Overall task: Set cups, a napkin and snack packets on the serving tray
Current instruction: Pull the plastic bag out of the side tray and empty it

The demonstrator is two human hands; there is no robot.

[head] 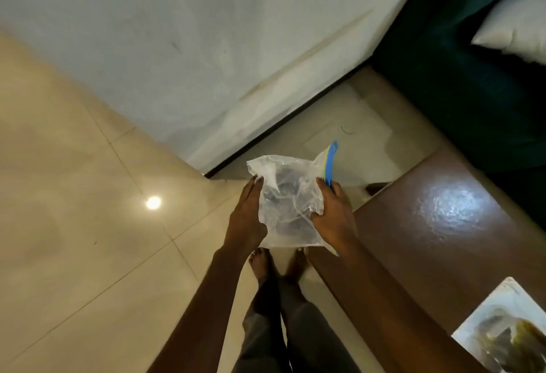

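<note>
- The tiled floor [74,195] fills the left half of the view, with a round spot of reflected light at about 9 o'clock from the hands.
- The white wall [192,32] runs across the top, from 10 to 1 o'clock, and meets the floor along a dark strip.
- The left hand [246,213] sits just left of centre, fingers laid flat and close together against the left side of a clear plastic bag [288,204].
- The bag hangs in the air above the floor, between the two hands; something dark shows through it, too blurred to name.
- Two bare feet stand on the floor at 6 o'clock, under the bag.
- The right hand [334,213] grips the bag's right edge, thumb in front and fingers behind, together with a blue and yellow flat thing [331,162] that sticks up toward 12 o'clock.
- The brown glossy worktop [443,225] lies at 3 to 4 o'clock, just beside the right forearm.
- A white tray [502,295] with a dark picture on it rests on the worktop at 5 o'clock, cut by the frame edge.
- A dark green sofa [458,77] with a white cushion [520,26] is at 2 o'clock.
</note>
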